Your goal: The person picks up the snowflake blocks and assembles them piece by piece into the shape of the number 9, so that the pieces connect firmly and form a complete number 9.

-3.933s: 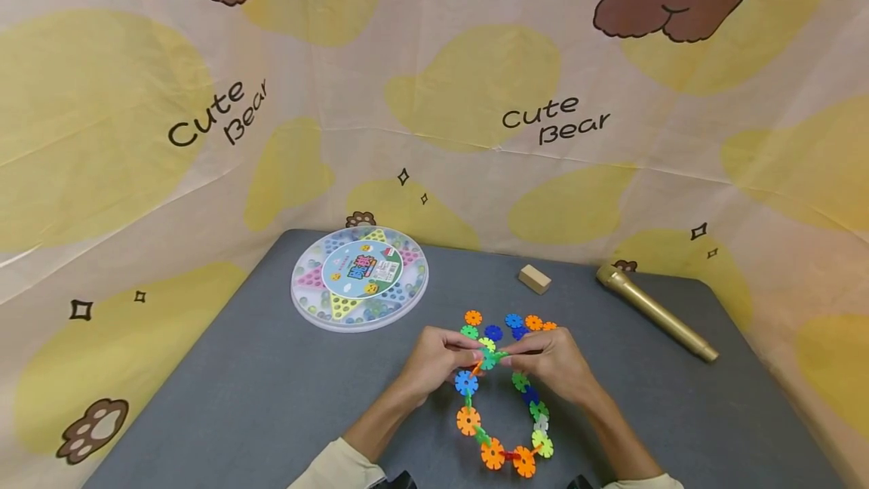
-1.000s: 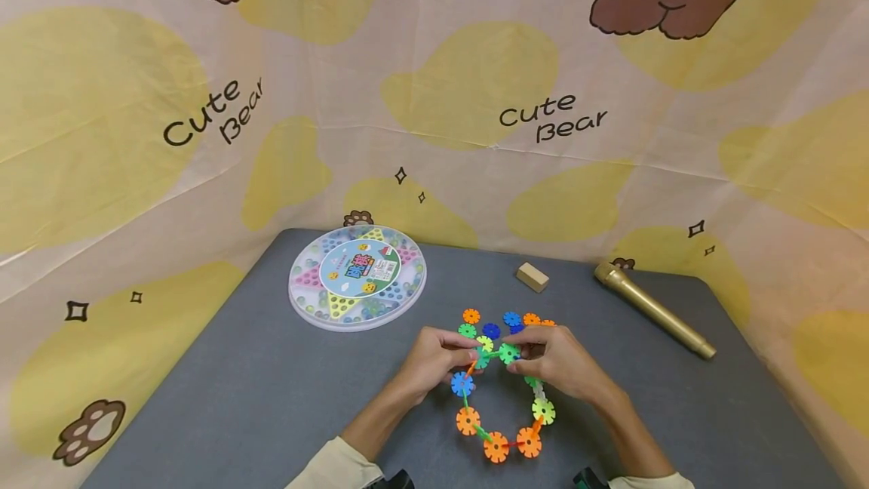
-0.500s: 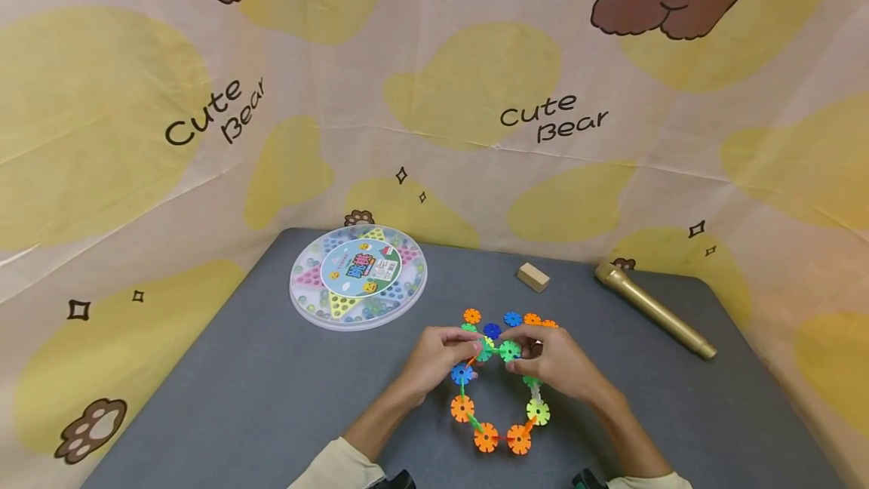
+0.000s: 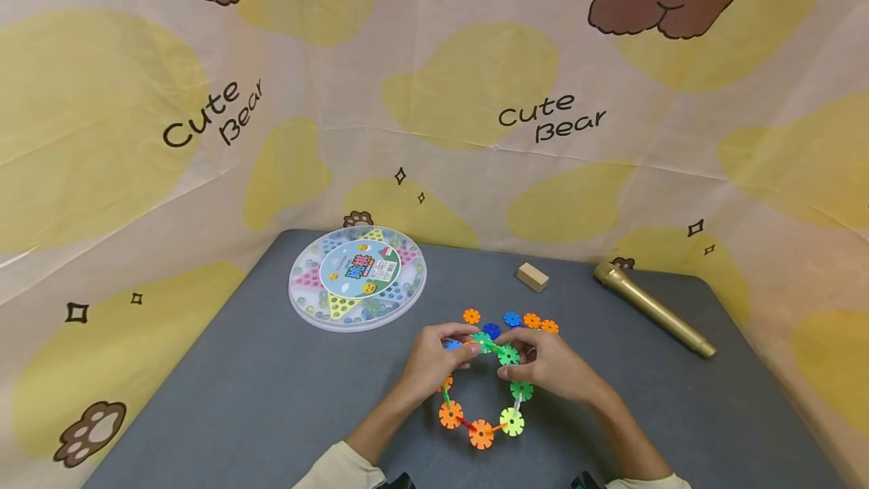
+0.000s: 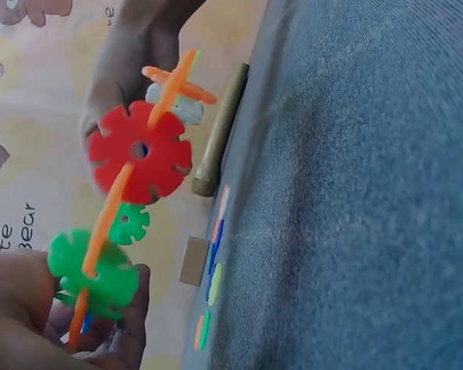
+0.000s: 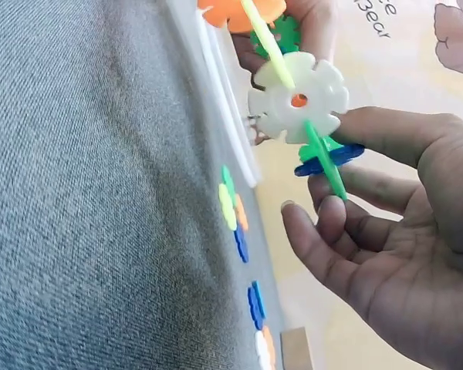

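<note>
Both hands hold up a ring of slotted plastic snowflake discs (image 4: 481, 435), joined edge to edge, in orange, green, yellow, blue, red and white. My left hand (image 4: 434, 361) pinches its upper left part by a blue disc and a green disc (image 5: 100, 281); a red disc (image 5: 131, 150) hangs close by in the left wrist view. At the upper right, my right hand (image 4: 557, 364) has its thumb and curled fingers around a green disc (image 4: 508, 355). A white disc (image 6: 289, 100) and a dark blue disc (image 6: 329, 160) sit near its fingertips in the right wrist view.
Several loose discs (image 4: 532, 320) lie on the grey table (image 4: 271, 398) just beyond the hands. Farther back are a round marble-game board (image 4: 360, 270) at the left, a small wooden block (image 4: 532, 277), and a gold microphone-shaped stick (image 4: 655, 312) at the right. A printed cloth (image 4: 448, 81) hangs behind.
The ring of discs has turned clockwise between the hands. Its orange discs have shifted left and its blue disc has moved up into the left hand. Both hands stay in nearly the same place.
</note>
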A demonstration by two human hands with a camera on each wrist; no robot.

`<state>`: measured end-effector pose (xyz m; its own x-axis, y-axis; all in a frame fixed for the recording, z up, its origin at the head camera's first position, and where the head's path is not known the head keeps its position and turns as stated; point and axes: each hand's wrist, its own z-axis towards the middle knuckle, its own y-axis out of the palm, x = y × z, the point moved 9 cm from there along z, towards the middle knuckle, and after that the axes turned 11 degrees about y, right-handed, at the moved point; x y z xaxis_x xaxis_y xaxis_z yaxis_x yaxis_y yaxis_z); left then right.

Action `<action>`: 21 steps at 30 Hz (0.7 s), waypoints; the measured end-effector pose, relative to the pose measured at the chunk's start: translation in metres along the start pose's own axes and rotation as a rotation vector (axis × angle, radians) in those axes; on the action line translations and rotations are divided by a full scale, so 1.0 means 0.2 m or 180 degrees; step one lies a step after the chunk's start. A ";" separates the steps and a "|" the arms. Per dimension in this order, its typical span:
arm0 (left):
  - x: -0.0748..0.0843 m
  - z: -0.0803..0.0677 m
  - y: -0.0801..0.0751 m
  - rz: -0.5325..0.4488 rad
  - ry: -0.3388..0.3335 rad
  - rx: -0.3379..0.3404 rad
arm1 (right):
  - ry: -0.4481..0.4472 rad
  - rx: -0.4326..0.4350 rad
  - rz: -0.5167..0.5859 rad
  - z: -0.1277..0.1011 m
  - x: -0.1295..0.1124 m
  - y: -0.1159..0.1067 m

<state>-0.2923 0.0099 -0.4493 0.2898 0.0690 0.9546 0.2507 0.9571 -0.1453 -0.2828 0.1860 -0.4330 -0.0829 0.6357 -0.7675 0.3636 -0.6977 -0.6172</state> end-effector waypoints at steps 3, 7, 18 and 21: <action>-0.01 0.00 -0.01 0.0022 -0.0021 0.0031 | -0.0042 -0.0130 0.0055 0.00 -0.01 0.01; -0.01 0.00 -0.02 0.0008 -0.0049 0.0073 | -0.0086 -0.0348 0.0198 -0.01 0.00 0.02; -0.03 -0.03 -0.06 -0.0246 -0.0272 0.0051 | 0.0107 0.0019 0.0366 0.04 0.18 -0.23; -0.04 -0.04 -0.06 -0.0244 -0.0340 -0.0012 | 0.0145 0.0198 0.0370 0.06 0.24 -0.30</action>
<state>-0.2912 -0.0047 -0.4574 0.1696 0.0256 0.9852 0.2719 0.9597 -0.0717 -0.3202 0.2550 -0.4355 -0.0008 0.5629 -0.8266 0.3100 -0.7857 -0.5353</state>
